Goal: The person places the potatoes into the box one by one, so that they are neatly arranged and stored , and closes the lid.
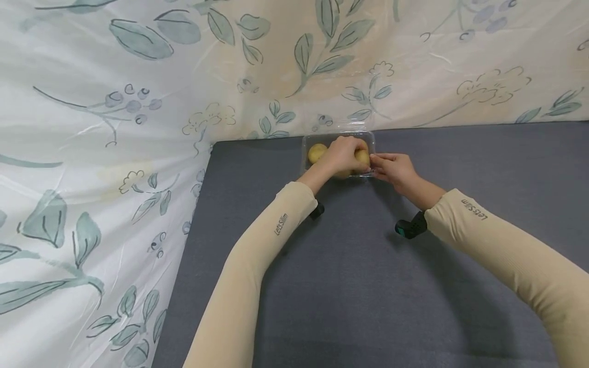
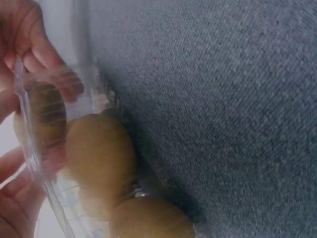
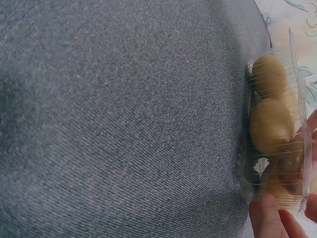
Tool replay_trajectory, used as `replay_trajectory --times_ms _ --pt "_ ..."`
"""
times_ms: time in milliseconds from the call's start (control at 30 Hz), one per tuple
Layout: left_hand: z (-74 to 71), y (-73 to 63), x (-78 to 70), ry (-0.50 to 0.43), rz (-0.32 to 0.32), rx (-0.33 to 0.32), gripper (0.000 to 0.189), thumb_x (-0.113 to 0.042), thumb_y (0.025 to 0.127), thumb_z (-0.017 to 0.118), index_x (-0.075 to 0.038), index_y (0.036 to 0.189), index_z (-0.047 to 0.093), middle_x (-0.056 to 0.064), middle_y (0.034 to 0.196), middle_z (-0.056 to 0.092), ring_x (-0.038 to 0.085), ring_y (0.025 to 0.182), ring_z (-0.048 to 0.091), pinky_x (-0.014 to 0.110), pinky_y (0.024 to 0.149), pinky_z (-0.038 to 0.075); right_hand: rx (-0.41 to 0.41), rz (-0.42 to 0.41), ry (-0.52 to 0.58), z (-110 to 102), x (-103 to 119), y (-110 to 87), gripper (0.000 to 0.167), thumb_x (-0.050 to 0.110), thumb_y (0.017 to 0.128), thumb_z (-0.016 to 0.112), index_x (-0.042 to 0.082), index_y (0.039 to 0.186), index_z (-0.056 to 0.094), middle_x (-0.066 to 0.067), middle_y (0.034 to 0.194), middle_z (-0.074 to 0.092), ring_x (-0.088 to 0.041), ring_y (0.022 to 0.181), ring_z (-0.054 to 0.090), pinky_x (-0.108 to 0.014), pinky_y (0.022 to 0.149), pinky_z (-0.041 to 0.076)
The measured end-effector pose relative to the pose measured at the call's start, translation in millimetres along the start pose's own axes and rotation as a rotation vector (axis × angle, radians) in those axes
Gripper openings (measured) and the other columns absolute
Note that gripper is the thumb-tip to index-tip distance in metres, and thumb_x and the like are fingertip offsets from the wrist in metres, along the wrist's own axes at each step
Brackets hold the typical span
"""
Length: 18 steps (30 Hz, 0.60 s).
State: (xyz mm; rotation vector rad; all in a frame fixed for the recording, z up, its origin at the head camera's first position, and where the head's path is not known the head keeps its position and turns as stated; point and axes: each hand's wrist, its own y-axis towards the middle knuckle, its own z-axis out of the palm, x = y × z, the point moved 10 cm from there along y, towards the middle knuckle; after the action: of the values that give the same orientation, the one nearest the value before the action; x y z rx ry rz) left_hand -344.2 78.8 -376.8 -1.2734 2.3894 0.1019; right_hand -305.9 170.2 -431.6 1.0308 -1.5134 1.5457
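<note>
A clear plastic container (image 1: 304,153) stands at the back of the table with several yellow-brown potatoes (image 1: 317,152) inside. My left hand (image 1: 342,154) reaches over its rim and holds a potato (image 1: 362,156) at the right end, thumb and fingers on either side. Outside that end, my right hand (image 1: 394,169) grips the container's wall. In the left wrist view, more potatoes (image 2: 100,153) show through the ribbed plastic. The right wrist view shows a right-hand finger (image 3: 267,215) against the container's side and potatoes (image 3: 271,126) in a row behind it.
The container stands on a dark grey table (image 1: 368,286). Close behind it hangs a pale curtain (image 1: 414,66) with a leaf print, which also runs down the left side. A dark wrist device (image 1: 411,226) sits at the right sleeve's cuff.
</note>
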Motion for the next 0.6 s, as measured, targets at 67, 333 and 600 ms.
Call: replay_trajectory --times_ms 67,333,600 --pt "-0.1 1.0 0.6 -0.015 0.002 0.008 0.045 -0.037 0.076 0.074 -0.016 0.114 0.063 -0.002 0.102 0.061 0.013 0.085 0.050 0.023 0.070 0.039 -0.002 0.001 0.001 0.1 -0.1 0.0 0.054 0.024 0.093 0.054 -0.005 0.135 0.040 0.009 0.087 0.056 0.005 0.070 0.059 -0.014 0.069 0.050" --pt "8.0 2.1 -0.8 0.027 -0.003 0.040 0.056 -0.035 0.077 0.074 -0.014 0.125 0.056 0.001 0.117 0.056 0.014 0.099 0.049 0.026 0.082 0.039 -0.009 -0.028 -0.031 -0.7 -0.5 0.5 0.054 0.025 0.093 0.053 -0.007 0.135 0.040 0.000 0.102 0.060 0.005 0.070 0.059 -0.014 0.067 0.050" --pt "11.4 1.5 -6.6 0.105 0.019 -0.004 0.044 -0.029 0.081 0.071 -0.016 0.120 0.059 -0.002 0.118 0.058 0.014 0.108 0.050 0.028 0.090 0.037 0.008 -0.038 -0.027 2.4 -0.3 -0.9 0.055 0.025 0.094 0.051 -0.008 0.136 0.037 -0.026 0.139 0.036 0.007 0.071 0.059 -0.014 0.067 0.050"
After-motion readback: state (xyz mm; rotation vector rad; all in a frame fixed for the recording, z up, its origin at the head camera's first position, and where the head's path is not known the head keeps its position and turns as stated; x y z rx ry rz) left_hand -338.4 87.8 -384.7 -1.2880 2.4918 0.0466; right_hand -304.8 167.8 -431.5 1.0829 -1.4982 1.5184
